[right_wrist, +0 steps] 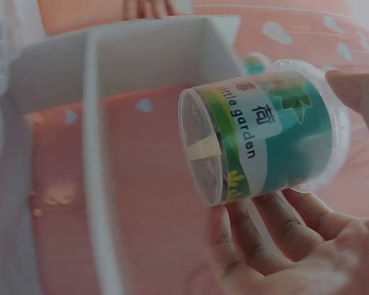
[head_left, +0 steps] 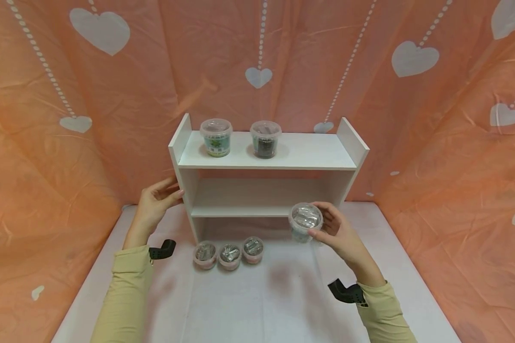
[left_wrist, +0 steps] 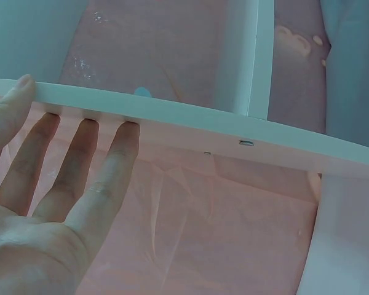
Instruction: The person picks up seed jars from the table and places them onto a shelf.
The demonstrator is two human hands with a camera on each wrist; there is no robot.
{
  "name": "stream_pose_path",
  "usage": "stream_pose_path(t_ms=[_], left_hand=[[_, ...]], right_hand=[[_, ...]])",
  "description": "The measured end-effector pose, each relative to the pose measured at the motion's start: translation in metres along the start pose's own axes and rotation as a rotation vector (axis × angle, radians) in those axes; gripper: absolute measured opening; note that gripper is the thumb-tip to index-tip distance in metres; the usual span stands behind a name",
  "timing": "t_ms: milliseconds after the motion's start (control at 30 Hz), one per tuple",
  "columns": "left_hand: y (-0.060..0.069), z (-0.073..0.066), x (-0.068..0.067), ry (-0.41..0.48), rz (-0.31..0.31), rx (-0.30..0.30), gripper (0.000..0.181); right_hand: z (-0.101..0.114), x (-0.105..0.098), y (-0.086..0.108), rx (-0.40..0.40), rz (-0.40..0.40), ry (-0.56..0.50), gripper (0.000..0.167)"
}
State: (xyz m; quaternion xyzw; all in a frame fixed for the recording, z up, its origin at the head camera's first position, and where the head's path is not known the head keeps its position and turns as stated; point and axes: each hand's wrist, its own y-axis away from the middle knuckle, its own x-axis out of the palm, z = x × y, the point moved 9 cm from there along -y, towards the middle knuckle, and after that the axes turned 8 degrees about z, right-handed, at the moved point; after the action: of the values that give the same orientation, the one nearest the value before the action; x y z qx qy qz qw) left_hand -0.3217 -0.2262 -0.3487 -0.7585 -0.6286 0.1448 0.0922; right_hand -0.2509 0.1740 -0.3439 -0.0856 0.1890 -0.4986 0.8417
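Before a white rectangular board shelf (head_left: 257,196), the right hand (head_left: 338,232) grasps a clear, round, teal-labelled plastic cup (right_wrist: 277,138) — a slack grip could drop it — while the left hand (head_left: 156,204) touches the shelf's side, fingers straight.

1. Right up close now: "little garden" on the label (right_wrist: 240,126) of the cup (right_wrist: 264,138) in the right hand (right_wrist: 289,246), its letters curving round the side, near the clear end.
2. And beside those words, one big dark character, 荷, on a white patch; the reddish mark (right_wrist: 243,86) next to it is too blurred to read.
3. Over to the shelf (head_left: 313,151): top board, near its left edge, the green cup (head_left: 217,141) carries print too tiny to make out.
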Motion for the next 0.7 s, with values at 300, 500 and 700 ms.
stream_pose_path(t_ms=[300,500,700], left_hand=[[0.0,0.0,0.002,0.003,0.007,-0.007,0.055],[-0.001,0.001,0.0,0.001,0.01,0.003,0.055],[-0.001,0.001,0.0,-0.004,0.007,-0.001,0.055]], right_hand=[[0.041,-0.026,-0.01,-0.079,-0.067,-0.002,0.052],[0.063,-0.04,-0.019,-0.098,-0.115,0.011,0.05],[0.08,-0.053,-0.03,-0.087,-0.195,-0.008,0.044]])
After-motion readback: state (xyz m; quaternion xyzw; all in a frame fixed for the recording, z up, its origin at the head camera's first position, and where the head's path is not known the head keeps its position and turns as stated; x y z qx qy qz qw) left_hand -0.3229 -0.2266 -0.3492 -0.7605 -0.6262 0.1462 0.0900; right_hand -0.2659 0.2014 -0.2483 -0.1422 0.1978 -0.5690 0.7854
